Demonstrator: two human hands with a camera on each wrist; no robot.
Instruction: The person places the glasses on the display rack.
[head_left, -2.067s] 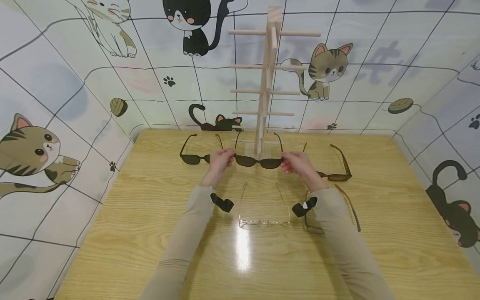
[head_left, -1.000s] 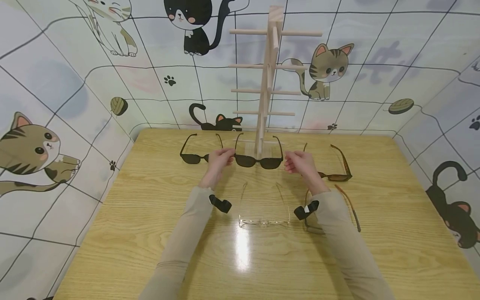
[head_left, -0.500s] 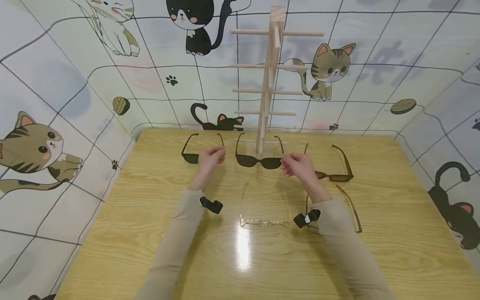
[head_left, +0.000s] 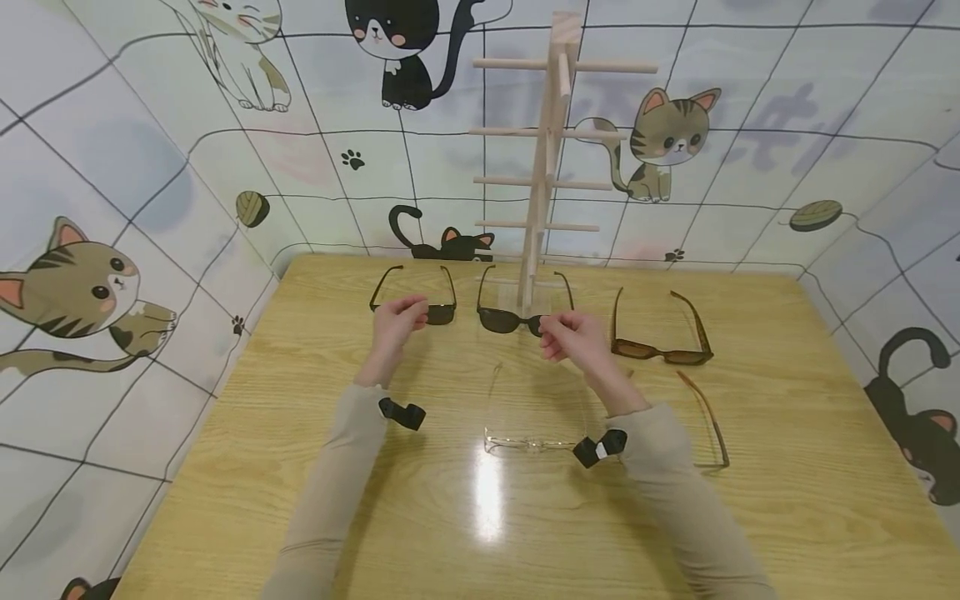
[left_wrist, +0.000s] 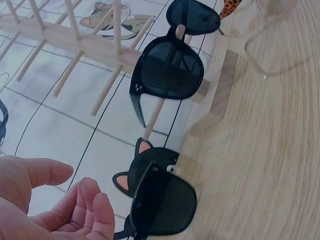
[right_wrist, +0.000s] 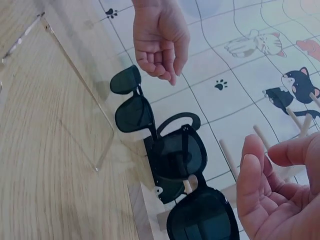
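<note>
Both hands hold nothing, fingers loosely curled: the left hand [head_left: 397, 327] near the left black sunglasses [head_left: 441, 315], the right hand [head_left: 579, 340] before the middle black sunglasses [head_left: 498, 321], which rest by the bridge on a low peg of the wooden rack [head_left: 538, 200]. Hanging that pair seems done; next probably calls for gripping another from the surface [head_left: 262, 467].

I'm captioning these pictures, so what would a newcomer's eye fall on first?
Probably the tall wooden stand, at the back of the table before a cartoon-cat backdrop. Next, the dark sunglasses at its foot, which the right hand partly hides in the head view.
</note>
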